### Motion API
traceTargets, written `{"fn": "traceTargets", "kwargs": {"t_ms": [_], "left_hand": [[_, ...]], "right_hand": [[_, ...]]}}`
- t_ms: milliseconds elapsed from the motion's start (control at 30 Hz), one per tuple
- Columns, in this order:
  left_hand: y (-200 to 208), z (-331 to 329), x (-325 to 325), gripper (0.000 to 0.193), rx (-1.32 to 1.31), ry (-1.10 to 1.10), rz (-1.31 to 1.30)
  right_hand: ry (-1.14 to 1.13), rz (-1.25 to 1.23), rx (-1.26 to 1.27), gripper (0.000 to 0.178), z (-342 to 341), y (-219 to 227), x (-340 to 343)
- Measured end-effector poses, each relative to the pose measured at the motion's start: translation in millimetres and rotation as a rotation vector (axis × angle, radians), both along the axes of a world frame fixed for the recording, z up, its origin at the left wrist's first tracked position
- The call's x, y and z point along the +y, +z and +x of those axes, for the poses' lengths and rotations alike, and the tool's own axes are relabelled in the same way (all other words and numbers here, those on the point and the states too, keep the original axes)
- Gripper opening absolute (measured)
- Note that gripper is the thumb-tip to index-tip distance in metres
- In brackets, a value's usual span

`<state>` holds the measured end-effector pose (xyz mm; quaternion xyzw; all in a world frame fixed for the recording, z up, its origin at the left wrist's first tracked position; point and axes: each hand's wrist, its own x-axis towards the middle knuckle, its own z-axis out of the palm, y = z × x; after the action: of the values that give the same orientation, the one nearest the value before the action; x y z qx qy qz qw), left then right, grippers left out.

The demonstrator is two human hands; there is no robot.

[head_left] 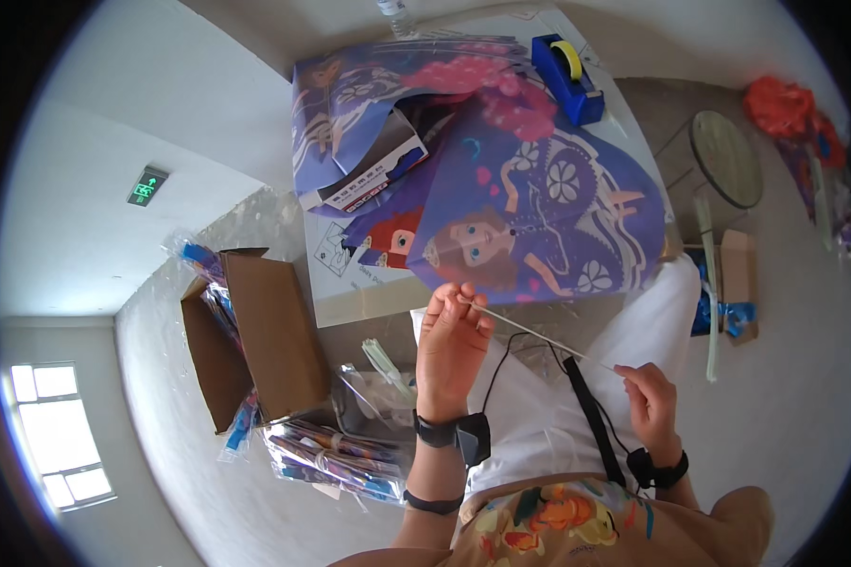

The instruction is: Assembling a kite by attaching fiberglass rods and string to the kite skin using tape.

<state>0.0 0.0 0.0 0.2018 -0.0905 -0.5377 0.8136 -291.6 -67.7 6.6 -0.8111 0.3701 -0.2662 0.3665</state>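
Observation:
My left hand [452,350], palm turned up, pinches one end of a thin white rod [550,338] just in front of the table's near edge. The rod slants down to the right across my lap, and its other end sits between the fingertips of my right hand [651,404]. Past my left fingers a purple sheet printed with a cartoon princess [577,213] lies on the white table [350,304], overhanging its near edge a little. More printed sheets [336,104] are stacked behind it, with a white printed box [378,175] partly tucked under one.
A blue tape dispenser [577,94] and a clear bottle [396,17] stand at the table's far side. Left are an open cardboard box [274,326] and plastic-wrapped bundles [336,463]. On the right are a round stool [725,159], white rods [712,321], a small box [739,269] and a red bag [778,106].

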Motion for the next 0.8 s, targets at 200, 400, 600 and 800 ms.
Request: {"fn": "traceTargets", "kwargs": {"t_ms": [200, 400, 600, 800], "left_hand": [[9.2, -25.9, 10.7, 0.016, 0.256, -0.054, 0.010], [11.5, -36.2, 7.8, 0.012, 0.138, -0.010, 0.086], [1.9, -56.2, 0.5, 0.007, -0.185, 0.048, 0.402], [-45.2, -49.1, -11.3, 0.016, -0.590, -0.192, 0.584]], "right_hand": [[-0.023, 0.017, 0.012, 0.027, -12.3, 11.9, 19.0], [-0.034, 0.026, 0.023, 0.021, -15.4, 12.9, 19.8], [0.031, 0.096, 0.004, 0.007, 14.5, 7.9, -10.0], [0.279, -0.195, 0.034, 0.008, 103.7, -12.8, -87.5]]}}
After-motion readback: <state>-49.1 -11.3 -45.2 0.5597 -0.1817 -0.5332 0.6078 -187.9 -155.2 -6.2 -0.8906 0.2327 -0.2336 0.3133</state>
